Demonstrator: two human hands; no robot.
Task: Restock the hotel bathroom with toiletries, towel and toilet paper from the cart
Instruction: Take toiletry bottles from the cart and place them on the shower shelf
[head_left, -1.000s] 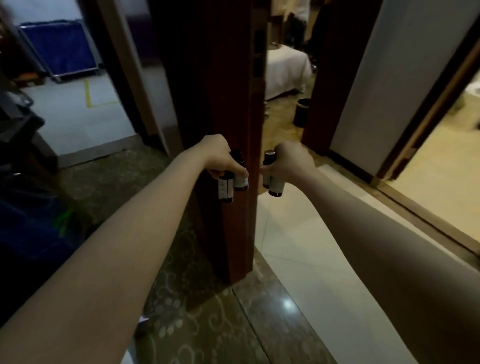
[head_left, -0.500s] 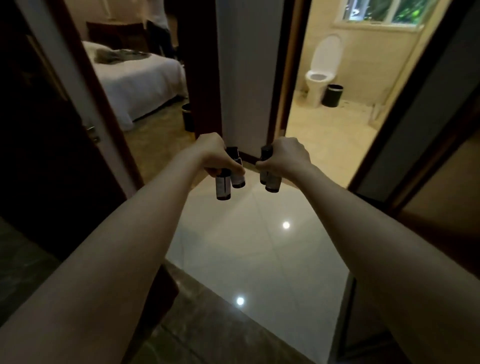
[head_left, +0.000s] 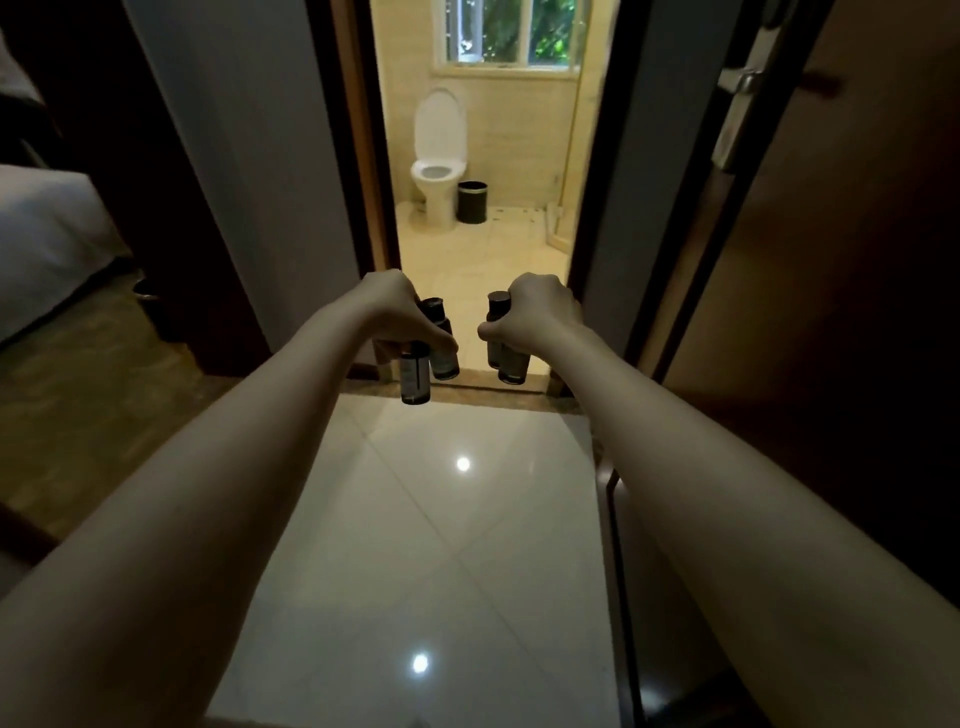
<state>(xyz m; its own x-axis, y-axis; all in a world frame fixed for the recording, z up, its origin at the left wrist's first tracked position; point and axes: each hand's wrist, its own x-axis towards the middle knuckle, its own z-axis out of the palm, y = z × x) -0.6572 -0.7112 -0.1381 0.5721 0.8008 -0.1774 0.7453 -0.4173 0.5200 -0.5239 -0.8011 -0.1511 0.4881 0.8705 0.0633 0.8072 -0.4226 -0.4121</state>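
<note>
Ahead, left hand (head_left: 395, 312) clenched around 2 dark bottles (head_left: 428, 353), right hand (head_left: 540, 312) around 2 more bottles (head_left: 506, 358).

You stand on a glossy pale tile floor (head_left: 415, 519) that mirrors two ceiling lights. Straight ahead an open doorway (head_left: 374, 156) with a dark wood frame leads into a bright bathroom of cream tile. At its far wall a white toilet (head_left: 439, 161) stands lid up, a small black bin (head_left: 471, 201) just beside it, under a window (head_left: 511, 31) showing green leaves. To your left you see a white bed (head_left: 47, 234); to your right, a brown door (head_left: 857, 260).
</note>
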